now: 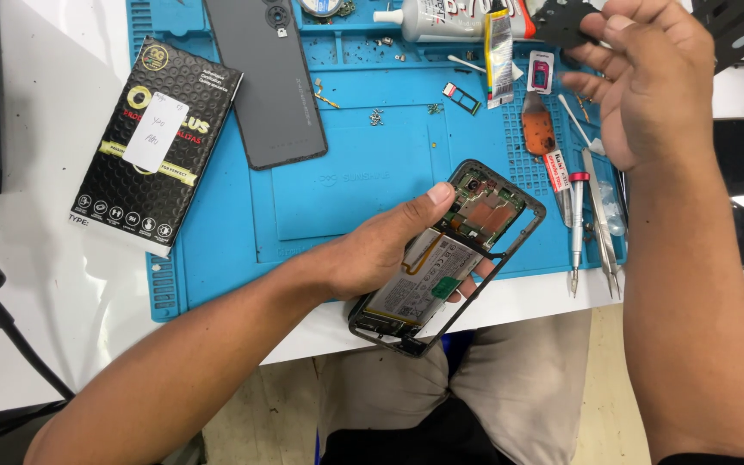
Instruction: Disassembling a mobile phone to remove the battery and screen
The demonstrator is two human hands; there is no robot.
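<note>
The left hand [372,254] is clamping an opened black smartphone [449,254] over the blue mat's [217,258] front edge; the right hand [647,82] is pinching a black plastic piece [561,21] near its back edge.

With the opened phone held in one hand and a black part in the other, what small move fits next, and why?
Probably bring the right hand down toward the opened phone. It pinches a small black plate high over the blue mat, while the left hand holds the phone with its boards exposed.
</note>
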